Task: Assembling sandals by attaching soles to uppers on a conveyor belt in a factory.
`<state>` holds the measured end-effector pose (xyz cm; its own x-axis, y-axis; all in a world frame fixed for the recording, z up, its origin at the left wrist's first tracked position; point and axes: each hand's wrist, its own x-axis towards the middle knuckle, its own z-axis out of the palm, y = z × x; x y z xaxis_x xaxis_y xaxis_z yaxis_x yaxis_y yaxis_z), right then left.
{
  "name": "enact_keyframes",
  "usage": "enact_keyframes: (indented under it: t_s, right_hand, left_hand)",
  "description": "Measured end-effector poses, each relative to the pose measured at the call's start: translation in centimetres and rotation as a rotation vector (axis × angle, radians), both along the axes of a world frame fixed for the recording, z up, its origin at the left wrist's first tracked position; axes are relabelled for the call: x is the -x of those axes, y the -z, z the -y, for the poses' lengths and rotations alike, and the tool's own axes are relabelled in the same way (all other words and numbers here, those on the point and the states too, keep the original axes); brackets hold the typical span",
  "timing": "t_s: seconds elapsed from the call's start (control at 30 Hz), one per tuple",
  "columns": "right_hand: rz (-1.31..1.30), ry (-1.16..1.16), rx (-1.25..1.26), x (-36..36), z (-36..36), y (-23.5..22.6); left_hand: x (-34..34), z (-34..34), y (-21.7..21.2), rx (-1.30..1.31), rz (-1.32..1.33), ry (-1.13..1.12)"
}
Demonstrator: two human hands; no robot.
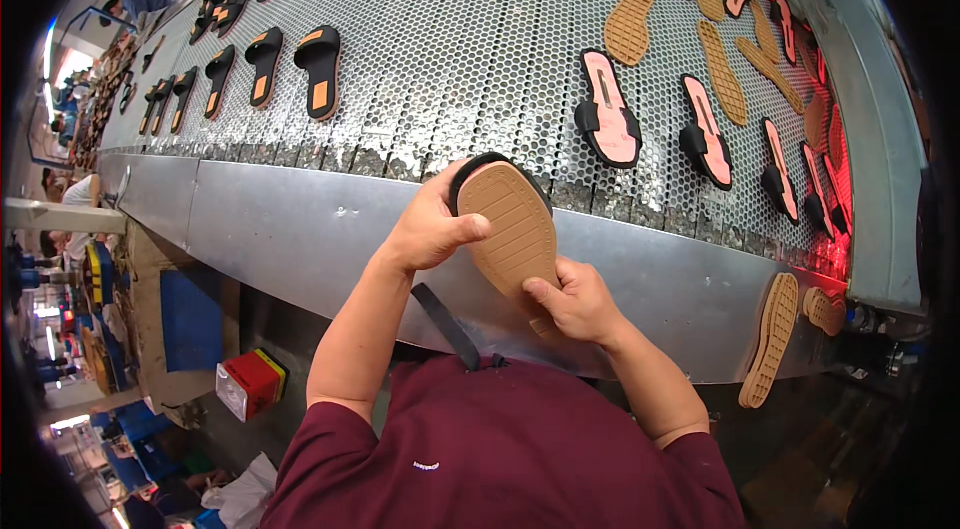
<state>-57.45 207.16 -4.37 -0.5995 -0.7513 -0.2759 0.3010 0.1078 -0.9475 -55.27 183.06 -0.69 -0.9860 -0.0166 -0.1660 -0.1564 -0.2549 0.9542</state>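
Note:
Both my hands hold one slide sandal (510, 229), its tan ridged sole facing up and a black edge showing round the front end. My left hand (432, 224) grips the front end, thumb lying across the sole. Closed on the narrower end, my right hand (578, 301) presses its thumb on the sole. The sandal is tilted over the metal front edge of the conveyor (440, 49). Its upper side is turned away and mostly hidden.
Black sandals with tan patches (320, 74) stand in rows on the conveyor's left. To the right lie pink-faced black uppers (608, 109) and tan soles (628, 24); red light glows there. Another tan sole (770, 339) rests on the front ledge. A red-and-yellow box (252, 384) is at lower left.

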Motion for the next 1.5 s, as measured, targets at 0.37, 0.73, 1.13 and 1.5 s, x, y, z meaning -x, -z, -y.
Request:
enact_keyframes:
  t_s: [0.37,0.73,1.13,1.5]
  right_hand:
    - [0.016,-0.031,-0.018,0.7,-0.9,0.1]
    - [-0.071,-0.039,-0.018,0.9,-1.7,0.8]
    - [-0.123,-0.207,-0.167,2.2,-2.8,-0.7]
    - [-0.29,-0.344,-0.329,8.2,-8.6,-1.2]
  left_hand:
    - [-0.2,-1.7,-0.3,0.114,-0.027,0.014]
    - [-1.0,-3.6,-0.2,0.131,-0.016,-0.072]
    - [-0.3,-3.3,-5.0,0.493,0.13,0.028]
    - [-3.9,-4.0,-0.1,0.386,0.128,-0.301]
